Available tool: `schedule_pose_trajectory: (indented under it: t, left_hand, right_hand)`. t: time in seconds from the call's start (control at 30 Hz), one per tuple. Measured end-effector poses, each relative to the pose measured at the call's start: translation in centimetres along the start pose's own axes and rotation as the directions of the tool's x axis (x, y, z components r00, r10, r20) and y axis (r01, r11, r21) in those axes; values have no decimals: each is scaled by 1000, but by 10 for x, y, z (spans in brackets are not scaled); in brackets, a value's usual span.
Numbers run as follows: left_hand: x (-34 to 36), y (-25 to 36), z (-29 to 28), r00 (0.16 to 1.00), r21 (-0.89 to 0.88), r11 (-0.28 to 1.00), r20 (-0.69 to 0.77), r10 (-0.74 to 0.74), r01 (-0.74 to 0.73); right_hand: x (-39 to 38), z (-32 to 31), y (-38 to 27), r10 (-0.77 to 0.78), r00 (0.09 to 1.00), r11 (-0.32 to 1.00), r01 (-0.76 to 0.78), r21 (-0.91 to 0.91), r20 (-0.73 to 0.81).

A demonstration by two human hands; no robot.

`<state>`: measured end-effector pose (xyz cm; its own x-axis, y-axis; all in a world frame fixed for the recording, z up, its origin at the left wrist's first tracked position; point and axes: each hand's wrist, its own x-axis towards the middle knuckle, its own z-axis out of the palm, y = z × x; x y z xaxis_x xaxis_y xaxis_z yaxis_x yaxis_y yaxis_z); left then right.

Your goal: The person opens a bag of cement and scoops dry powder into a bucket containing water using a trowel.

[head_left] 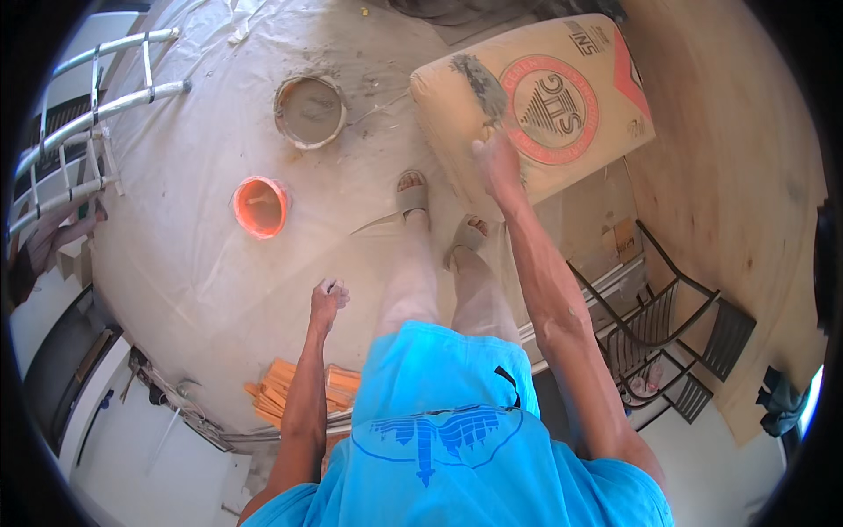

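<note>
— What are you entering first?
— Sack point(562, 92), one: large, brown paper, red ring on its face. It is lying aslant at the upper right, a grey powdery patch showing toward its left end.
— Which hand is hanging nearest?
— My right hand point(496, 158), arm extended. It is overlapping the sack's face, fingers curling; whether they are gripping, touching or only hovering, I cannot tell.
— And the other?
— My left hand point(327, 304): hanging well apart from the sack, above the floor sheet point(189, 272), fingers curling inward. A dark spot is showing at the fingers; I cannot tell whether I am holding anything.
— What else are you counting?
— Bucket point(246, 204), orange, one, standing on the sheet. Pail point(309, 144), pale-rimmed, one, holding grey mix point(311, 104), standing beyond it. Orange blocks point(277, 391), several, lying beside my left forearm. Chair point(653, 327), black, slatted, standing at my right.
</note>
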<state>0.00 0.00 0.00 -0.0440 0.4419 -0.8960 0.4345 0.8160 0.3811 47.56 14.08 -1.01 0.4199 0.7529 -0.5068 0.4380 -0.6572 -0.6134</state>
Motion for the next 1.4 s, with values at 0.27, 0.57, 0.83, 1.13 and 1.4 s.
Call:
schedule_pose_trajectory:
  t: [0.27, 0.57, 0.83, 1.13, 1.4]
  left_hand:
    - [2, 61, 15, 991, 51, 990, 17, 130, -130]
    - [6, 183, 134, 927, -97, 942, 175, 333, -320]
    - [-10, 260, 311, 873, -326, 891, 269, 408, -316]
    - [6, 286, 404, 950, -388, 873, -24, 312, -296]
    - [26, 289, 428, 961, -489, 827, -126, 247, -277]
  right_hand:
    - [-2, -17, -5, 37, 999, 995, -40, -94, -29]
    - [-54, -114, 24, 4, 1000, 1000, -4, 19, -7]
    - [-61, -154, 60, 82, 996, 924, -90, 372, 39]
    - [-54, -227, 141, 14, 991, 927, -63, 370, 134]
    - [-57, -272, 216, -5, 994, 943, -30, 330, 106]
